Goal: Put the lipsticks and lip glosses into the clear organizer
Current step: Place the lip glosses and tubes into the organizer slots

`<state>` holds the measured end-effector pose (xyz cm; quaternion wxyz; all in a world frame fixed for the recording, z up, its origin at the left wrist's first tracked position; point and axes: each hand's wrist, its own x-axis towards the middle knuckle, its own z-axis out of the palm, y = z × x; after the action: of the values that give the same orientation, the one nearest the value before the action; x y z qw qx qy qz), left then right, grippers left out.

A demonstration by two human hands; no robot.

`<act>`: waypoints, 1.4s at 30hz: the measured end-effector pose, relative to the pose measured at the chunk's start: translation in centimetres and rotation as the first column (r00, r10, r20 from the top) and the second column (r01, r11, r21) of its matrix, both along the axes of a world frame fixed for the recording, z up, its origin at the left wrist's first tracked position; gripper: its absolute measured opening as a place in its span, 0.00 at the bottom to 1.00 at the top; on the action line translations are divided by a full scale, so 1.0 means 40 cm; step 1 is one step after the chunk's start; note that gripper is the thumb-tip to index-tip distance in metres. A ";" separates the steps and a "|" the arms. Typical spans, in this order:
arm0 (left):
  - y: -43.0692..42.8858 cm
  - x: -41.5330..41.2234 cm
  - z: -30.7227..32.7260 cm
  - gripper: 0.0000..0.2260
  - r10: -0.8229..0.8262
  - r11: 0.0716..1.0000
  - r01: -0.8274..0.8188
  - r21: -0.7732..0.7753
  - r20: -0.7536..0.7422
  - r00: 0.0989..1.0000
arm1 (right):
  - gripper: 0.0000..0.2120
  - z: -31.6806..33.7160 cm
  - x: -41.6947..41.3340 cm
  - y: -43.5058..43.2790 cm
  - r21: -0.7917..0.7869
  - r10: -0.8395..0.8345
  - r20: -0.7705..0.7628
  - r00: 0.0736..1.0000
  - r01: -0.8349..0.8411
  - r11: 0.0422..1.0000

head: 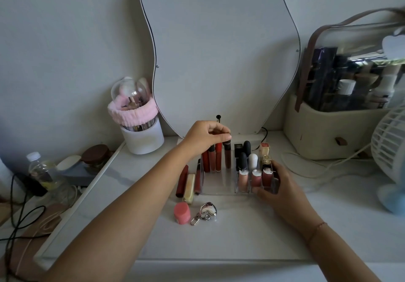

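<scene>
The clear organizer sits mid desk w/ lots of lipsticks and glosses already standing in it. The left hand pinches the cap of a dark brown gloss that stands upright in the back-left part, next to a red gloss. The right hand is closed around the organizer's front right corner, holding it steady. Still out, just left of the box: a dark red tube, a gold one & a thin gloss, plus a pink pot in front. Risk: the tall glosses stand loose in a wide slot, so letting go fast or bumping them w/ the wrist could tip the row over like dominoes
</scene>
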<state>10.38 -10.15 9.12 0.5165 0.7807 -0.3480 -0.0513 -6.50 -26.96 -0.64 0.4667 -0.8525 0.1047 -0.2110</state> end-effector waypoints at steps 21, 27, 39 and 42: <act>0.008 0.011 -0.005 0.08 0.012 0.999 -0.012 0.038 0.004 1.000 | 0.37 0.003 -0.002 0.002 -0.002 -0.005 -0.017 1.000 0.005 1.000; 0.020 0.015 -0.004 0.09 0.011 0.998 -0.013 0.066 0.030 0.999 | 0.37 0.004 -0.002 0.002 -0.016 -0.011 -0.032 0.999 0.010 1.000; 0.049 0.008 0.009 0.13 0.007 0.999 -0.008 0.039 0.023 1.000 | 0.38 0.013 -0.009 0.008 -0.027 -0.011 -0.039 0.999 0.010 1.000; 0.098 0.026 0.010 0.10 0.084 0.996 -0.084 -0.026 0.002 0.996 | 0.37 0.011 -0.007 0.006 -0.020 -0.010 -0.040 0.999 0.009 1.000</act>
<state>11.43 -6.22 9.50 0.5276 0.7880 -0.3164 -0.0240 -6.79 -26.71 -0.18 0.4549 -0.8607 0.1159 -0.1972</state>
